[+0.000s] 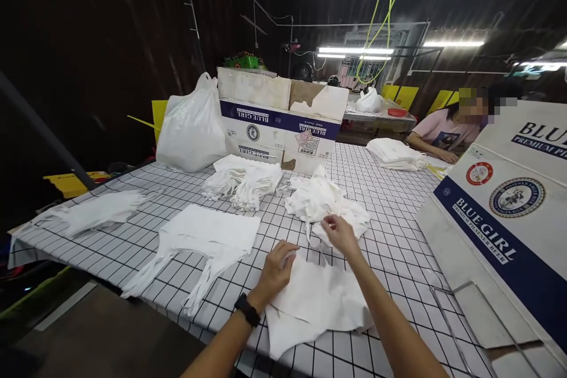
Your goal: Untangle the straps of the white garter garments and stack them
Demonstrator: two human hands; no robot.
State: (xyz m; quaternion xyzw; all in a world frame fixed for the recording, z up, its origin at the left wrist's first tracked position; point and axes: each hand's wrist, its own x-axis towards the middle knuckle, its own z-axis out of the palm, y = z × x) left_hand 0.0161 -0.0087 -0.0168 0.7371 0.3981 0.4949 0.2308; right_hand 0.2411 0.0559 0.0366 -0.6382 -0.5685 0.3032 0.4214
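Observation:
A white strappy top (319,295) lies spread on the table in front of me. My left hand (278,266), with a black watch at the wrist, is closed on its upper left edge. Beyond the top, my right hand (341,235) is pinched at the near side of a loose heap of white tops (316,195). What its fingertips hold is too small to make out. Thin white straps lie between the two hands. To the left, a flat stack of white tops (210,230) lies with its straps toward the table edge.
The table (390,248) has a checked cover. Folded white tops (245,180), a full plastic bag (192,127) and a cardboard box (279,118) stand behind. More tops (101,209) lie far left. A large carton (500,218) and metal frame flank the right; a person (447,130) sits beyond.

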